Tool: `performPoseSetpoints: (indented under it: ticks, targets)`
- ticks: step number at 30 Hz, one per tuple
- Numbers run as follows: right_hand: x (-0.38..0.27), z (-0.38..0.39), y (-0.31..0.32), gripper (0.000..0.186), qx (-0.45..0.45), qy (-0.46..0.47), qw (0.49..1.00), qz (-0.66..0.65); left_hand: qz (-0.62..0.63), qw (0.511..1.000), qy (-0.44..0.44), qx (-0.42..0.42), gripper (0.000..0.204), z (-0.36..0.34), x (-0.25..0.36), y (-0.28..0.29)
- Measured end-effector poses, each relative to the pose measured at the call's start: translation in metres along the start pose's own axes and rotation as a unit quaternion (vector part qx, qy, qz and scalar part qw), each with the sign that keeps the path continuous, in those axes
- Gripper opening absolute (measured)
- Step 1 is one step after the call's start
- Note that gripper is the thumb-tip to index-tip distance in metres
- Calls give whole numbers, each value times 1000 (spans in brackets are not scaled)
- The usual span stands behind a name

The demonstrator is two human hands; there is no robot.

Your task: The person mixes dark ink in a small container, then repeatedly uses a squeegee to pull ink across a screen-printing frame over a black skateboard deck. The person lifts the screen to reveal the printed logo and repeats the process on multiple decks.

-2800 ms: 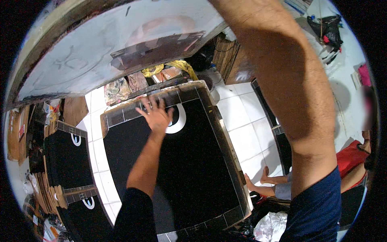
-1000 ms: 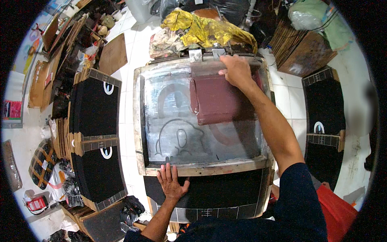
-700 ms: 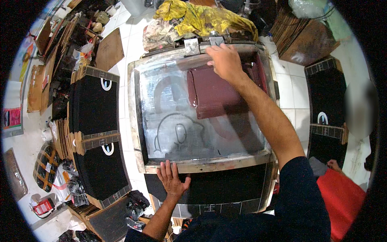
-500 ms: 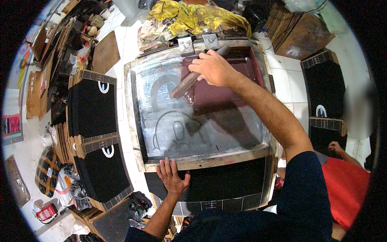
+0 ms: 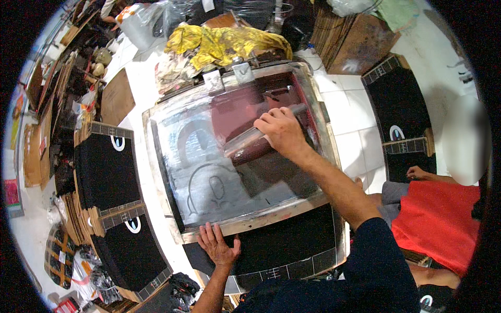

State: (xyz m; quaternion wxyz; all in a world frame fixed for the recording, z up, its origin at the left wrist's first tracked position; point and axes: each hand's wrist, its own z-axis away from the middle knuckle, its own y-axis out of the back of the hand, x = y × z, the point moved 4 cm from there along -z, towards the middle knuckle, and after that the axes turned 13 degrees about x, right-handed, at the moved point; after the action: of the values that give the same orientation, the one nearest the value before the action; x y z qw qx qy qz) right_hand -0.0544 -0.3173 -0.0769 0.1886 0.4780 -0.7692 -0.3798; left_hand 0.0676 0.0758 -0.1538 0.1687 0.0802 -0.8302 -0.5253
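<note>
A screen-printing frame (image 5: 271, 217) lies in front of me over a black fabric panel (image 5: 292, 237). Its grey mesh (image 5: 175, 148) carries faint curved outlines. My right hand (image 5: 282, 128) is closed over the top of a long squeegee (image 5: 241, 143), which slants across the mesh. Dark red ink (image 5: 235, 104) is spread on the mesh's far right part, around the squeegee. My left hand (image 5: 218, 246) holds nothing; its fingers are apart, with the fingertips on the frame's near edge and the palm over the black panel.
Stained yellow cloth (image 5: 224, 46) is heaped beyond the frame. Black panels with white eye shapes stand left (image 5: 107, 167) and right (image 5: 399, 99). Brown boards (image 5: 360, 44) lean at the far right. Beside me on the right is another person in red (image 5: 436, 219).
My right hand has moved the squeegee to the right and toward me over the inked part, and it lies at a flatter slant. My left hand stays at the near edge. The view has shifted.
</note>
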Motion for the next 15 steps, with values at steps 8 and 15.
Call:
performPoseSetpoints:
  ticks: [8,15]
  targets:
    - [40,-53,-29,16,79,-39,996,31,-16,1000,-1,-12,90,-1,0,2]
    - [59,-41,-51,27,16,-134,988,69,-17,1000,5,-15,90,1,-1,0]
